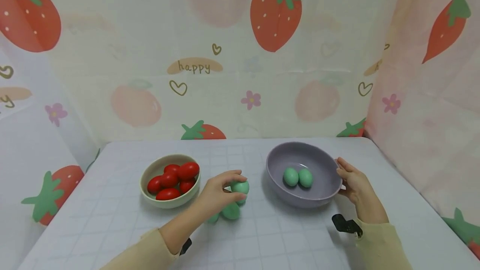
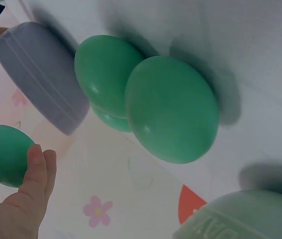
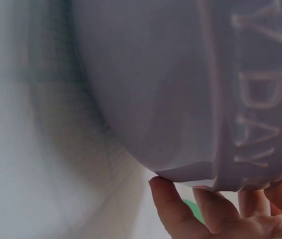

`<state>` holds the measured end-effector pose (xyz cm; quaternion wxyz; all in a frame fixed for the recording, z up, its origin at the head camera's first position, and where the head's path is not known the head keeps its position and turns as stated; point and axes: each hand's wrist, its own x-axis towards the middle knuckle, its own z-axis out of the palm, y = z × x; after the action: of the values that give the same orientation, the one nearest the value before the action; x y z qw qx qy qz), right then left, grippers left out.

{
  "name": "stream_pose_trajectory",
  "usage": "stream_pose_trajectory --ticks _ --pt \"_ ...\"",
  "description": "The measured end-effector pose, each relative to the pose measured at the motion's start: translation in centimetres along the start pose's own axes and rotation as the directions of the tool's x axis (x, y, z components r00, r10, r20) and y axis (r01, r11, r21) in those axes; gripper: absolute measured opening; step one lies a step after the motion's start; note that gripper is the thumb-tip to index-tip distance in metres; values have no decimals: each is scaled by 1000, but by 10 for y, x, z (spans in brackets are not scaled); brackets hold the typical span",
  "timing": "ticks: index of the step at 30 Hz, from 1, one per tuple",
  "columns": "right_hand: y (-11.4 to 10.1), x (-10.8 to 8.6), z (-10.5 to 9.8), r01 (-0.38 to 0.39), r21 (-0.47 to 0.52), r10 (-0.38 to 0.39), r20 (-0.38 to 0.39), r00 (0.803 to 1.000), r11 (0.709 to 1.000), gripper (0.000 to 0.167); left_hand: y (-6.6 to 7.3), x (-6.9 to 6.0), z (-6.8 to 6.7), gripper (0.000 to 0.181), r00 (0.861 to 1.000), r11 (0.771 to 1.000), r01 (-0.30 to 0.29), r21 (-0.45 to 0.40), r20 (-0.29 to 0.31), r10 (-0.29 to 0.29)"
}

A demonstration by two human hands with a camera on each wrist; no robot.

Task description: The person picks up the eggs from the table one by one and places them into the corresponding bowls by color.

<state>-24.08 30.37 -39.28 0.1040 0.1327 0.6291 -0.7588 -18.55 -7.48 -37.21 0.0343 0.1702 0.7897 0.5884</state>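
Note:
My left hand (image 1: 217, 193) pinches a green egg (image 1: 240, 187) between thumb and fingers, above the table left of the purple bowl. Under that hand more green eggs (image 2: 173, 109) lie clustered on the table, partly hidden by it in the head view. Two green eggs (image 1: 291, 177) sit side by side inside the purple bowl (image 1: 318, 161). My right hand (image 1: 358, 188) holds the bowl's right side at the rim. Close up in the right wrist view, its fingers (image 3: 173, 206) touch the purple wall beside embossed letters.
A pale green bowl (image 1: 150, 200) of several red eggs (image 1: 168, 194) stands on the left of the table. White cloth with a faint grid covers the table (image 1: 112, 236). Strawberry-print curtains (image 1: 232, 107) enclose the back and sides.

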Motion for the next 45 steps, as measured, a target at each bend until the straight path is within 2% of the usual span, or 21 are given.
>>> stream_pose_trajectory --ticks 4,13,22,28,37,45 --pt "2 -1 0 -17 3 17 -11 1000 1000 60 1 2 5 34 1000 999 -19 -29 16 19" --pt "1 0 1 2 -7 -2 -6 1000 1000 61 3 6 13 35 1000 999 13 -50 29 -11" --pt "-1 -1 -1 4 -44 -4 0 1000 999 60 7 17 25 36 999 996 -27 -85 39 30" --pt "-1 -1 -1 8 -26 -8 -4 1000 1000 61 10 26 33 35 996 996 -57 -75 64 62" --pt "-1 1 -1 15 -26 -15 10 1000 1000 61 17 40 38 35 996 999 -20 -50 82 24" --pt "-1 1 0 5 -19 -5 6 1000 1000 61 14 52 47 35 997 998 -10 -55 80 14"
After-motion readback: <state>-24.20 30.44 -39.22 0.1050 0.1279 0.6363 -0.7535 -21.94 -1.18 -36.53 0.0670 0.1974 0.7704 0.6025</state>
